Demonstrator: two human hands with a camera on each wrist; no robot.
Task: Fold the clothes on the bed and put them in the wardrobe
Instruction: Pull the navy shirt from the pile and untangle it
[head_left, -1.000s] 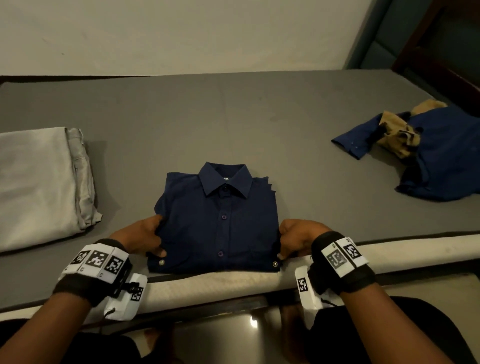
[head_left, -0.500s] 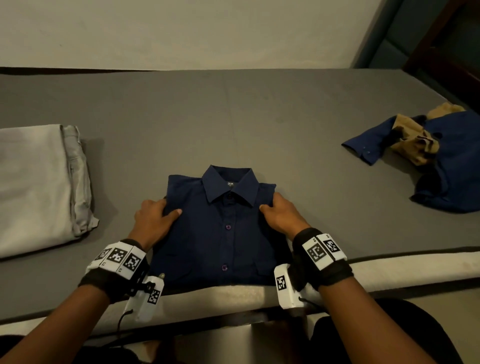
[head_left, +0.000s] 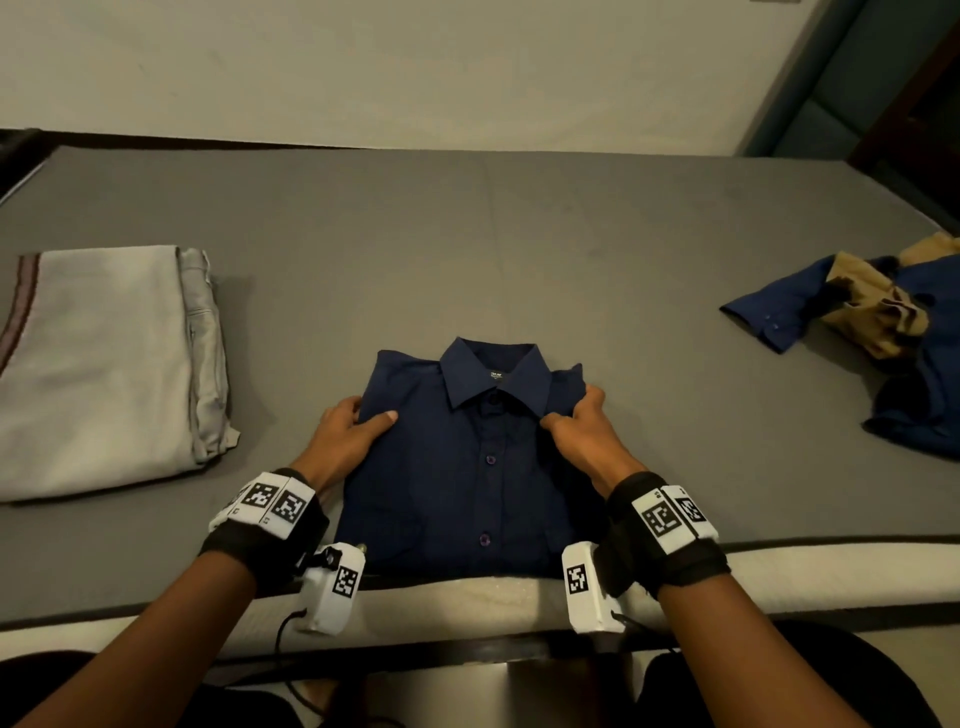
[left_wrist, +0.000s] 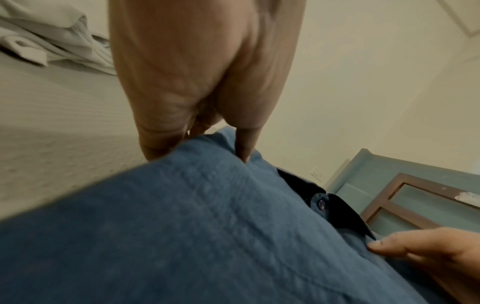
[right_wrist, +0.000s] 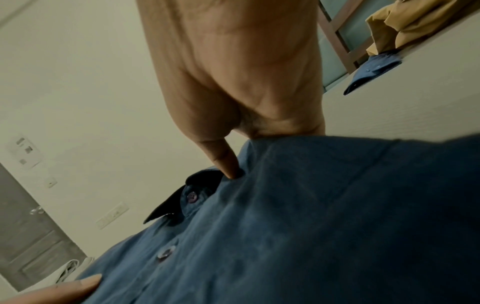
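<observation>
A folded navy shirt (head_left: 467, 467) lies collar-up on the grey bed (head_left: 467, 234), close to its near edge. My left hand (head_left: 353, 426) holds the shirt's upper left side, thumb on top and fingers tucked under the edge. My right hand (head_left: 576, 421) holds the upper right side beside the collar in the same way. In the left wrist view, my left hand's thumb (left_wrist: 244, 152) presses the navy shirt (left_wrist: 207, 226). In the right wrist view, my right hand's thumb (right_wrist: 223, 162) digs into the navy shirt (right_wrist: 311, 226) next to the collar.
A folded light grey garment (head_left: 104, 364) lies at the bed's left. A loose heap of blue and tan clothes (head_left: 883, 332) sits at the right. A pale wall runs behind the bed, and dark wooden furniture (head_left: 924, 119) stands at the far right.
Both hands have slid from the shirt's lower corners up its sides to the shoulders beside the collar. The shirt has stayed in place.
</observation>
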